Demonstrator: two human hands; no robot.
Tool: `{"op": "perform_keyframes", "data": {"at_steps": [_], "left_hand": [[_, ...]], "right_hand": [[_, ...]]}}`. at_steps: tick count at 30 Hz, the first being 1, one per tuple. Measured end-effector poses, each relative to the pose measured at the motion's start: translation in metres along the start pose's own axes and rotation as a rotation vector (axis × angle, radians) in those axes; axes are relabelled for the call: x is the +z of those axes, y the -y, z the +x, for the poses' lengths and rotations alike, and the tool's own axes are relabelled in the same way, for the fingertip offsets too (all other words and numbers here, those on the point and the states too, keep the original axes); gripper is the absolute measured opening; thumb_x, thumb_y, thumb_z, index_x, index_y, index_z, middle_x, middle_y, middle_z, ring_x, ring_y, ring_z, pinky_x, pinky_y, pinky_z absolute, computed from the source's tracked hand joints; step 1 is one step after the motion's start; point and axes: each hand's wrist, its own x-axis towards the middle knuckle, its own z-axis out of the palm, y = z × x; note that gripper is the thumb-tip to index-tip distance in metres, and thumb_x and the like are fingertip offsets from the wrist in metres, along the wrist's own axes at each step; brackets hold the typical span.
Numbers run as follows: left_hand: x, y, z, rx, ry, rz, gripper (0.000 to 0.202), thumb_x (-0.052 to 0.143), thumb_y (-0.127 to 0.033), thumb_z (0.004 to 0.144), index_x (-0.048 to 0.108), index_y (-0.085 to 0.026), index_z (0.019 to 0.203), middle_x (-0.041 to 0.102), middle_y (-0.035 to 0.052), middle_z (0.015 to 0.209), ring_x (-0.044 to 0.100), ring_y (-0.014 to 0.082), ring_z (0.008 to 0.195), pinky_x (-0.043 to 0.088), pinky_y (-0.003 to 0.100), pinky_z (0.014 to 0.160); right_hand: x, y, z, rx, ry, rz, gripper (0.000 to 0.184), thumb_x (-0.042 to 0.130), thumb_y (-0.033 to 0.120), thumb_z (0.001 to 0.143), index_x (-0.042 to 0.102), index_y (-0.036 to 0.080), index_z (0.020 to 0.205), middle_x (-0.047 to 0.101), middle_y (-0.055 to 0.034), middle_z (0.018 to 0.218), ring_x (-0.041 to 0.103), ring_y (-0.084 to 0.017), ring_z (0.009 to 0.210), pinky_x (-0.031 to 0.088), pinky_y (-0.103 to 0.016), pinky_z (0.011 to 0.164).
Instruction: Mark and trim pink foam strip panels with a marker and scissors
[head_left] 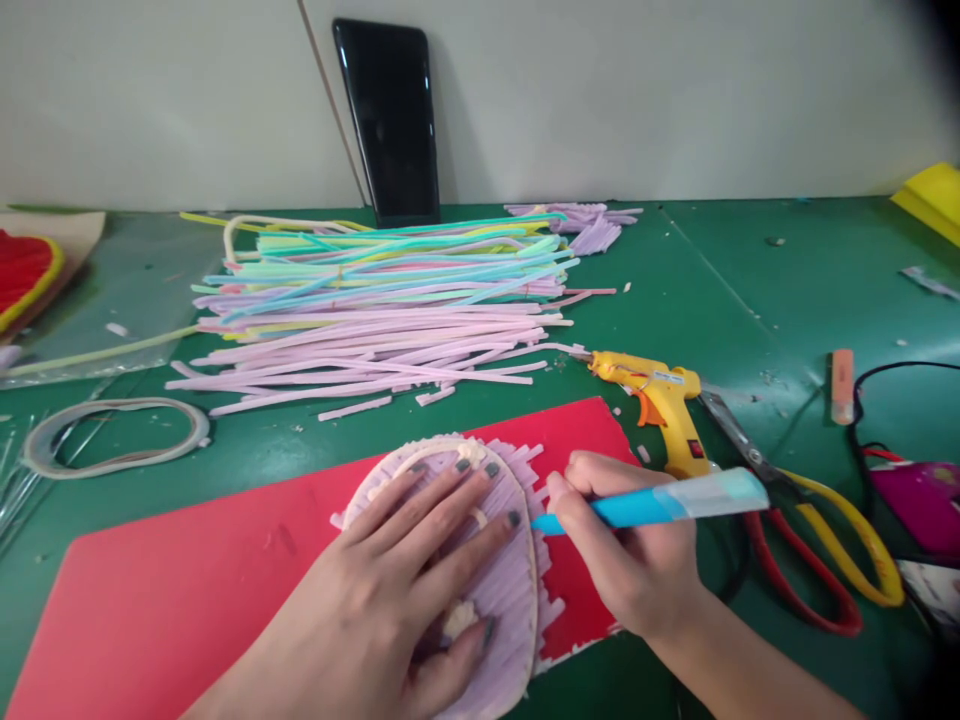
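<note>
My left hand (412, 570) lies flat, fingers spread, on an oval piece (514, 585) covered with lilac strips, with a pale rim and cream blobs on it. Strip ends jut out past its right edge. The piece rests on a red sheet (217, 560). My right hand (637, 545) grips a blue pen (637, 507) with a translucent back end. The pen's tip points left and meets the oval's right edge, close to my left fingertips; whether it touches the surface I cannot tell.
Pastel pipe cleaners (390, 310) lie heaped behind the sheet. A yellow glue gun (664, 395) and scissors (780, 480) with red and yellow handles are to the right. A tape roll (112, 405) sits left. A phone (390, 120) leans on the wall.
</note>
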Motion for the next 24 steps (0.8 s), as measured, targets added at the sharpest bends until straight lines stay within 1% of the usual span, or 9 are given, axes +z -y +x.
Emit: {"op": "perform_keyframes", "data": {"at_steps": [3, 6, 8, 12, 16, 20, 22, 24], "left_hand": [[0.0002, -0.0001, -0.0003, 0.009, 0.008, -0.001, 0.056, 0.051, -0.029, 0.088, 0.045, -0.024, 0.143, 0.041, 0.0031, 0.152, 0.037, 0.0277, 0.140, 0.033, 0.048, 0.115], [0.0000, 0.0022, -0.0005, 0.046, 0.025, -0.003, 0.060, 0.053, -0.029, 0.087, 0.041, -0.023, 0.146, 0.041, 0.0045, 0.152, 0.038, 0.0291, 0.139, 0.034, 0.048, 0.114], [0.0000, 0.0035, -0.0007, 0.040, 0.024, -0.002, 0.060, 0.053, -0.028, 0.087, 0.041, -0.024, 0.146, 0.041, 0.0046, 0.152, 0.037, 0.0291, 0.139, 0.034, 0.048, 0.114], [0.0004, 0.0043, -0.0011, 0.042, 0.025, 0.009, 0.060, 0.053, -0.030, 0.088, 0.041, -0.024, 0.146, 0.039, 0.0046, 0.152, 0.037, 0.0295, 0.139, 0.034, 0.049, 0.114], [0.0004, 0.0041, -0.0013, 0.042, 0.026, 0.006, 0.061, 0.052, -0.028, 0.088, 0.039, -0.023, 0.147, 0.039, 0.0046, 0.153, 0.037, 0.0293, 0.140, 0.034, 0.049, 0.114], [-0.0001, 0.0038, -0.0018, 0.043, 0.027, 0.010, 0.061, 0.052, -0.029, 0.088, 0.039, -0.024, 0.147, 0.037, 0.0037, 0.154, 0.035, 0.0285, 0.141, 0.034, 0.048, 0.114], [-0.0004, 0.0038, -0.0019, 0.048, 0.029, 0.016, 0.061, 0.052, -0.029, 0.088, 0.038, -0.024, 0.147, 0.037, 0.0035, 0.154, 0.034, 0.0284, 0.141, 0.034, 0.048, 0.114], [-0.0007, 0.0038, -0.0018, 0.047, 0.034, 0.020, 0.061, 0.052, -0.029, 0.088, 0.038, -0.023, 0.147, 0.038, 0.0038, 0.153, 0.035, 0.0287, 0.141, 0.034, 0.049, 0.114]], "right_hand": [[0.0009, -0.0010, -0.0002, -0.019, -0.053, -0.051, 0.037, 0.049, 0.010, 0.088, 0.028, 0.020, 0.059, 0.028, 0.0062, 0.054, 0.030, -0.007, 0.048, 0.025, -0.025, 0.047], [0.0010, -0.0017, -0.0001, -0.034, -0.019, -0.045, 0.038, 0.048, 0.009, 0.087, 0.025, 0.021, 0.059, 0.025, 0.0062, 0.054, 0.029, -0.008, 0.047, 0.024, -0.026, 0.046], [0.0004, -0.0017, 0.0003, -0.024, 0.002, -0.022, 0.038, 0.047, 0.010, 0.086, 0.024, 0.021, 0.058, 0.024, 0.0062, 0.054, 0.029, -0.007, 0.046, 0.023, -0.026, 0.045], [-0.0011, -0.0012, 0.0020, -0.018, -0.053, -0.043, 0.037, 0.048, 0.011, 0.087, 0.028, 0.021, 0.058, 0.028, 0.0062, 0.053, 0.031, -0.007, 0.046, 0.025, -0.025, 0.046], [-0.0005, -0.0007, 0.0027, -0.011, 0.021, 0.019, 0.039, 0.047, 0.010, 0.087, 0.024, 0.020, 0.059, 0.026, 0.0064, 0.054, 0.029, -0.006, 0.046, 0.024, -0.024, 0.044], [-0.0003, -0.0003, 0.0026, 0.004, -0.009, 0.016, 0.038, 0.048, 0.010, 0.088, 0.024, 0.020, 0.059, 0.026, 0.0066, 0.054, 0.029, -0.006, 0.046, 0.023, -0.024, 0.045], [-0.0007, -0.0002, 0.0027, -0.009, 0.012, 0.013, 0.037, 0.048, 0.009, 0.087, 0.026, 0.020, 0.059, 0.027, 0.0066, 0.054, 0.030, -0.006, 0.047, 0.024, -0.023, 0.045], [-0.0006, -0.0003, 0.0026, -0.014, 0.037, 0.036, 0.037, 0.047, 0.008, 0.086, 0.024, 0.020, 0.059, 0.025, 0.0067, 0.054, 0.029, -0.006, 0.046, 0.023, -0.023, 0.044]]}}
